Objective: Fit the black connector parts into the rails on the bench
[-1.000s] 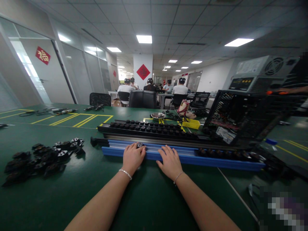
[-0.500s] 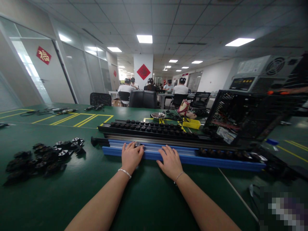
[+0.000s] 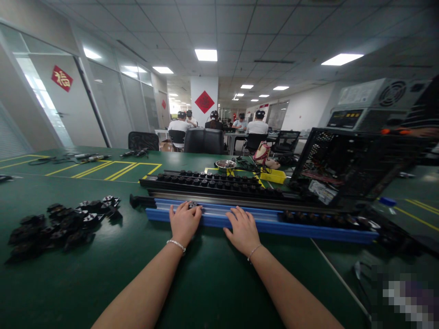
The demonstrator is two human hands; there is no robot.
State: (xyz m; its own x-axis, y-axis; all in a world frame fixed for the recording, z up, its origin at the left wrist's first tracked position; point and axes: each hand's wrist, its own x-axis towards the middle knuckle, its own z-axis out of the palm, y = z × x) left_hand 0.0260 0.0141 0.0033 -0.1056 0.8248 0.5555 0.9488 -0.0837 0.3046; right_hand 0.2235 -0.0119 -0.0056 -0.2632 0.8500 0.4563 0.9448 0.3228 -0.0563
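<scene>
A long blue channel [image 3: 264, 227] lies across the table in front of me, with a row of small black modules [image 3: 318, 220] in its right part. My left hand [image 3: 184, 225] is at the left part of the channel, its thumb and fingers around one black module [image 3: 193, 205]. The fingers partly cover that module. My right hand [image 3: 242, 230] rests on the channel's middle, fingers stretched and apart, holding nothing. Left of the channel, a heap of loose black modules [image 3: 63, 226] sits on the green table [image 3: 113, 278].
Behind the channel lie black rails [image 3: 212, 183] filled with modules. A metal bowl [image 3: 225, 165] and a yellow tray [image 3: 273, 176] stand farther back. An open computer case [image 3: 329, 169] rises at the right. Several people [image 3: 256, 126] sit at far tables.
My left hand has shifted slightly left along the channel, and the black module at its fingers has moved left too. My right hand stays in place.
</scene>
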